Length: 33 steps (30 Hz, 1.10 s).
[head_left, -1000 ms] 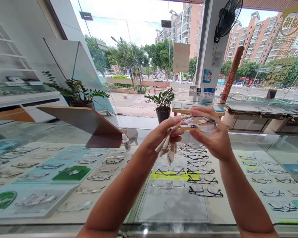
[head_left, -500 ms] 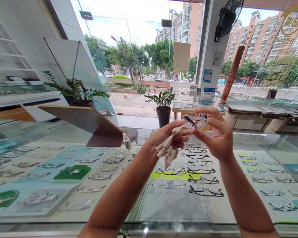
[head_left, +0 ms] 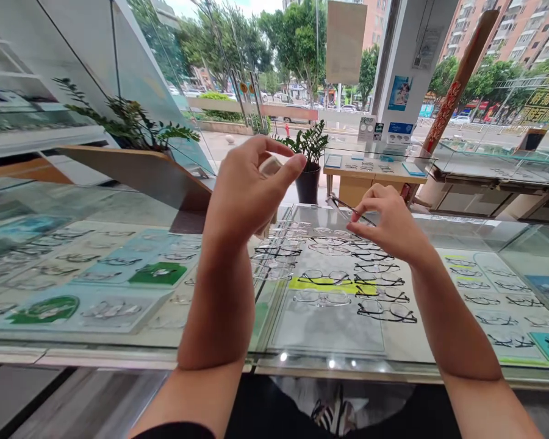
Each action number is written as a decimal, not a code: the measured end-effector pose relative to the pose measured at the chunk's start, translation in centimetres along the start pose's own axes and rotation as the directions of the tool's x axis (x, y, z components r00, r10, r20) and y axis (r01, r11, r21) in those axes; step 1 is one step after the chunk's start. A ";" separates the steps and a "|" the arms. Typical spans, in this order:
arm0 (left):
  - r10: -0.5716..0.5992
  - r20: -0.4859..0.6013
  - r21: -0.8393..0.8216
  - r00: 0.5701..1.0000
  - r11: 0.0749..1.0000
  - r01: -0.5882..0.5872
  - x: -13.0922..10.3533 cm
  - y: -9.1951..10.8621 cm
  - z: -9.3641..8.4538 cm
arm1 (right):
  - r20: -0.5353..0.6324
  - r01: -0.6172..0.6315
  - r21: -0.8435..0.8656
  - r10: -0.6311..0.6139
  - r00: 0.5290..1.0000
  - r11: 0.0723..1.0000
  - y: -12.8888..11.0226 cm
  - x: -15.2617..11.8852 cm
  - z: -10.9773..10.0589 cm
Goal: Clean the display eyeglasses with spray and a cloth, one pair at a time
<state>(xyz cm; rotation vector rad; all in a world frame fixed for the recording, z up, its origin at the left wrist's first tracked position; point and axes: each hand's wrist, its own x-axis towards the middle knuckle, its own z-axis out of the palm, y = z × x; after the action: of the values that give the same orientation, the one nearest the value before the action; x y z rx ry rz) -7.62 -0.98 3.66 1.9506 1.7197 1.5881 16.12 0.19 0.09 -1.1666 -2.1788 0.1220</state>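
My right hand (head_left: 388,222) pinches a pair of eyeglasses (head_left: 337,203) between thumb and fingertips, above the glass counter. The frame looks thin and dark, seen nearly edge-on, and part of it is hidden by the fingers. To the left and higher up is my left hand (head_left: 251,189), its thumb and index finger apart. A beige cloth (head_left: 271,166) is tucked in its other fingers, mostly hidden behind the palm. The two hands are apart. Rows of eyeglasses (head_left: 387,312) lie inside the display counter (head_left: 320,335) below.
A slanted board (head_left: 141,180) stands on the counter at left, with a leafy plant (head_left: 137,122) behind it. Beyond the counter are a potted plant (head_left: 307,183) and a low wooden display table (head_left: 348,183). Glass panes face the street.
My hands have separated: the left moved left and up with the cloth, the right lowered slightly with the eyeglasses. The view has tilted down, and the counter's near edge shows.
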 end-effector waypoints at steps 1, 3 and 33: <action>0.007 -0.007 -0.005 1.000 1.000 -0.007 -0.3 0.4 -0.7 | 0.089 -0.032 -0.077 0.038 0.995 0.996 -0.1 0.2 0.8; 0.042 -0.028 -0.033 0.999 0.999 -0.043 -0.8 1.2 -1.5 | 0.254 -0.054 -0.219 0.111 0.961 0.974 -0.4 0.5 2.6; 0.152 0.248 -0.098 0.957 0.986 -0.132 -1.9 2.0 -2.3 | 0.480 -0.187 -0.396 0.377 0.792 0.899 2.9 -0.1 9.0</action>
<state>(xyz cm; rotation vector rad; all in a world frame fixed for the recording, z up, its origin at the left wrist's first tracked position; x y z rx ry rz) -7.56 -4.36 4.85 2.1703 1.4253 1.3498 12.92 3.76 -8.00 -1.8442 -2.5627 0.2574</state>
